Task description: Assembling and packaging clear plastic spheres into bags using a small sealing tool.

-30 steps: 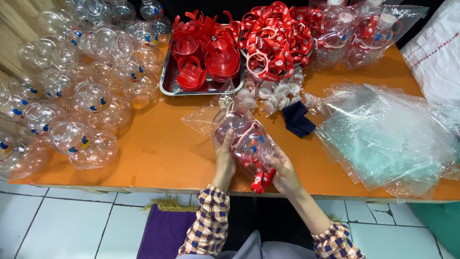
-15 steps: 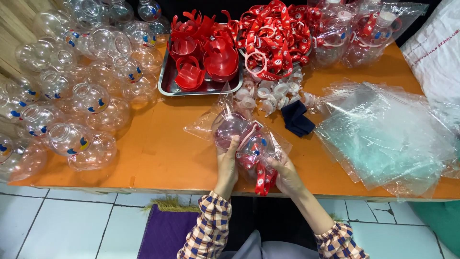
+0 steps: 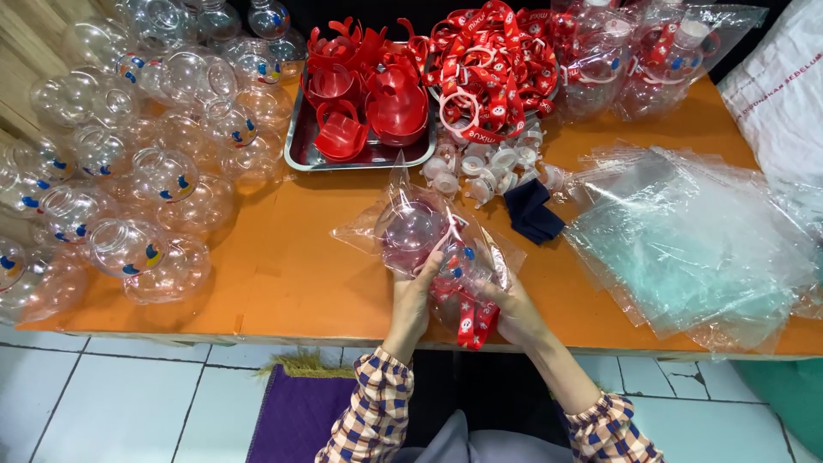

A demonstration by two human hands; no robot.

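Both hands at the near edge of the orange table (image 3: 283, 274), working one item between them; left hand (image 3: 411, 300) with fingers curled up around a clear round bottle (image 3: 420, 236) that sits inside a clear plastic bag (image 3: 377, 227), thumb pressed on the bag's near side; right hand (image 3: 514, 313) closed around the lower end of the same bundle, where a red strap (image 3: 470, 319) with small white marks hangs out over the table edge; neither hand is spread, both are gripping; checked sleeves on both wrists.

Bottle lies tilted, resting on the table just ahead of the hands, the bag crumpled loosely around it.

Left side of the table: a heap of clear round bottles (image 3: 129, 171), each with small blue, yellow and red printed marks; they spill to the table's left edge.

Far side: a metal tray (image 3: 300, 150) holding red lids (image 3: 369, 94); beside it on the right a pile of red straps (image 3: 493, 69) with white lettering; below that a cluster of small clear caps (image 3: 480, 167); a dark blue cloth (image 3: 530, 210) just beside them.

Right side: a flat stack of empty clear bags (image 3: 694, 240); behind it, bagged bottles (image 3: 651, 51) with red straps inside; a white sack (image 3: 784, 94) with red print at the far right corner.
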